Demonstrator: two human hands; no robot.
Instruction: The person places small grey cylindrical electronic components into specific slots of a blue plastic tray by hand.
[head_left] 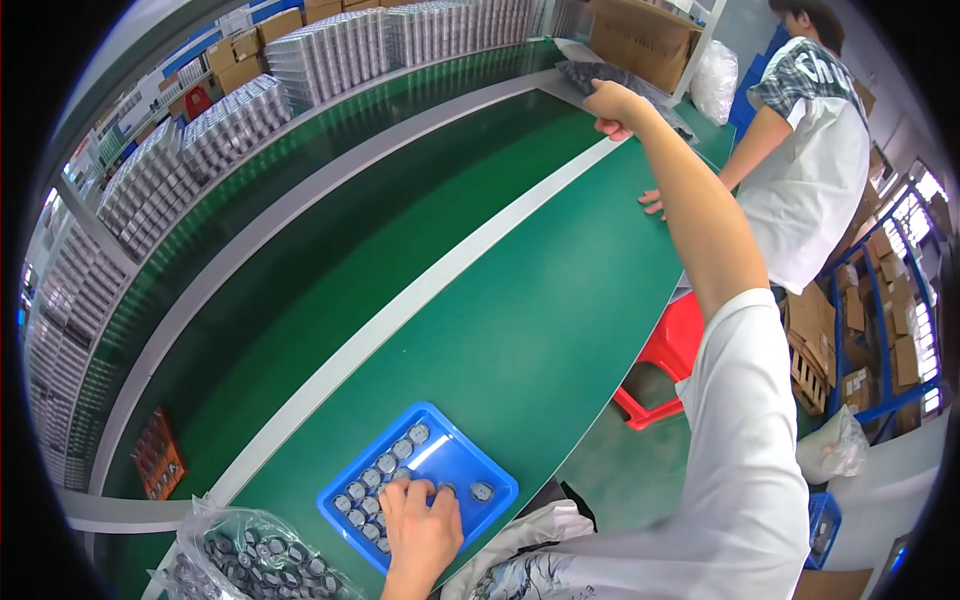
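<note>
My left hand (424,522) is lowered into a blue plastic tray (470,450), its fingers bent down among small round grey parts. One such part (447,489) shows at its fingertips, though the grip is partly hidden. Rows of the same round parts (386,462) fill the tray's left side, and a single part (482,491) lies apart at the right. My right arm stretches far across the table. Its hand (612,108) has curled fingers in front of a dark plastic bag (640,85); whether it grips the bag is hidden.
A clear bag of dark round parts (270,565) stands left of the tray. Beyond the white strip (400,305) runs a green conveyor belt, with an orange tray (158,455) on it. Stacked clear trays (330,55) line the far shelf. A co-worker (810,150) stands near a red stool (670,345).
</note>
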